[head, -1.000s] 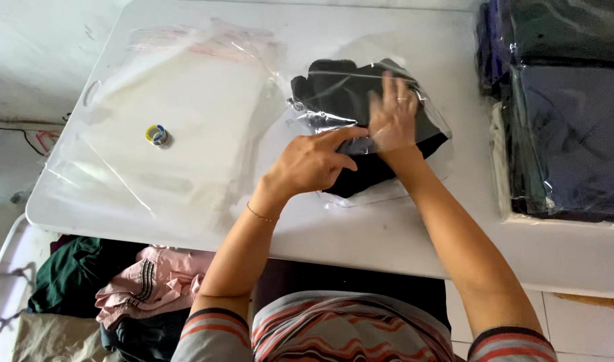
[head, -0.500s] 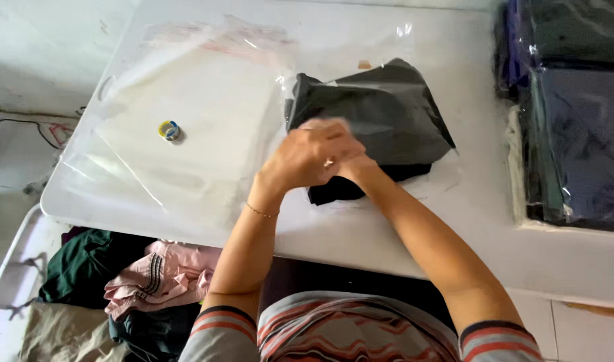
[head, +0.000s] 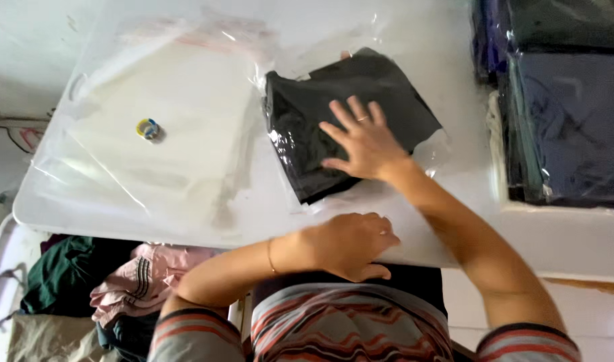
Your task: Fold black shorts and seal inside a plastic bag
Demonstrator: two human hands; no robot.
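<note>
A folded black garment in a clear plastic bag [head: 387, 100] lies on the white table [head: 441, 40], just right of centre. My right hand [head: 360, 142] rests flat on it with fingers spread and a ring on one finger, holding nothing. My left hand [head: 350, 245] is curled at the table's near edge, below the bag, fingers loosely bent and nothing visible in them. A bracelet sits on that wrist.
A stack of empty clear plastic bags [head: 159, 134] covers the table's left half, with a small yellow and blue tape roll [head: 147, 128] on it. Packed dark garments [head: 562, 100] are piled at the right. Loose green and pink clothes [head: 112, 288] lie below the table at left.
Both hands were together on the bag's near edge; my right hand has moved up and spread flat on the garment, and my left hand has pulled back to the table edge.
</note>
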